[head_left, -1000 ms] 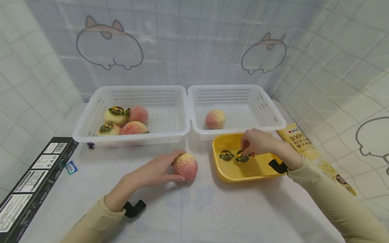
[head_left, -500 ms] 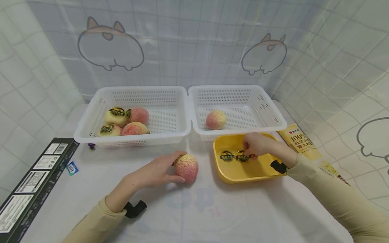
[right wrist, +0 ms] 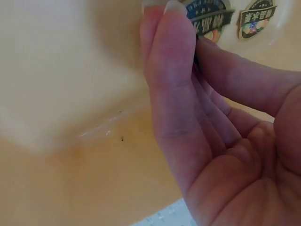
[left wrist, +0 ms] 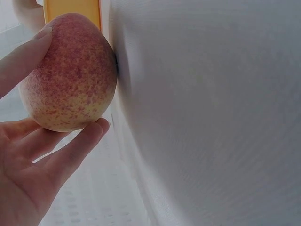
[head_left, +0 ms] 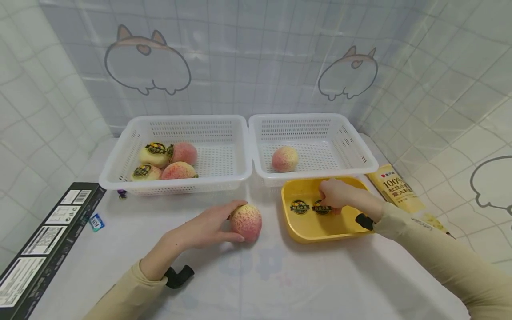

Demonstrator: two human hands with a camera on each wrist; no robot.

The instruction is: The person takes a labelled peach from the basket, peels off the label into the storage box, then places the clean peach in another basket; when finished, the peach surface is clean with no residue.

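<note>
A pink and yellow peach (head_left: 246, 223) rests on the white cloth, in the middle of the head view. My left hand (head_left: 204, 226) holds it from the left, thumb on the near side and fingers on the far side; the left wrist view shows this grip on the peach (left wrist: 73, 75). Inside a yellow basin (head_left: 298, 234) lie two black and gold stickers, the left one (head_left: 300, 207) apart from my hand. My right hand (head_left: 342, 195) reaches in at the other sticker (right wrist: 209, 16). Thumb and forefinger pinch a dark edge there, partly hidden by the fingers.
Behind stand two white baskets: the left one (head_left: 216, 184) holds several peaches, some with stickers, the right one (head_left: 320, 173) a single peach (head_left: 285, 159). A black box (head_left: 52, 240) and small blue packet (head_left: 96, 222) lie left, a yellow food packet (head_left: 396, 186) right.
My right hand has lowered slightly into the basin, its fingers closer to the right sticker. The left hand stays on the peach. The whole view has shifted a little.
</note>
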